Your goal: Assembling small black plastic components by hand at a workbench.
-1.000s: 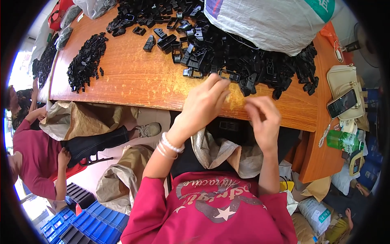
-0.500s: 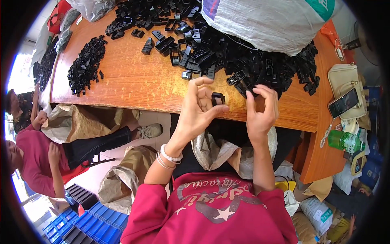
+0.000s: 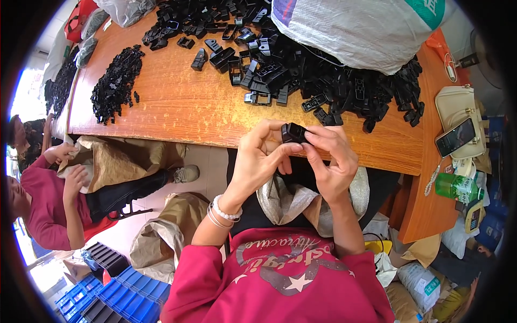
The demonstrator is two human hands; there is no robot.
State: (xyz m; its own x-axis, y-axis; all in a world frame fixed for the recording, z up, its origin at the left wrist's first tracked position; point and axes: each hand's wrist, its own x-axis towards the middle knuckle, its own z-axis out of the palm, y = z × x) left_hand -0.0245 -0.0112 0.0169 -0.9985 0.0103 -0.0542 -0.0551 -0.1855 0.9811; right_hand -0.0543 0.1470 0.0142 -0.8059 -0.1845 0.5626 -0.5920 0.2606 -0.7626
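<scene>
Just in front of the table's near edge, my left hand point(image 3: 262, 148) pinches a small black plastic housing point(image 3: 293, 132) between thumb and fingers. My right hand point(image 3: 331, 158) meets it from the right, its thumb and fingertips closed against the housing's right side. Whether a second small piece sits in those fingertips is too small to make out. Beyond my hands, a big heap of similar black plastic parts point(image 3: 280, 70) spreads over the wooden table point(image 3: 177, 102). An open woven sack point(image 3: 280, 202) hangs at my lap below my hands.
A white woven sack point(image 3: 361, 32) lies on the heap. Smaller black pieces point(image 3: 116, 83) are piled at the left. A phone point(image 3: 455, 136) rests on a cream handbag point(image 3: 455, 107) at right, near a green bottle point(image 3: 458, 186). A co-worker point(image 3: 51, 199) sits left, by blue crates point(image 3: 132, 293).
My right hand has come from the edge of the heap to the left and met the black housing in my left hand. The co-worker's hands have moved to a brown sack.
</scene>
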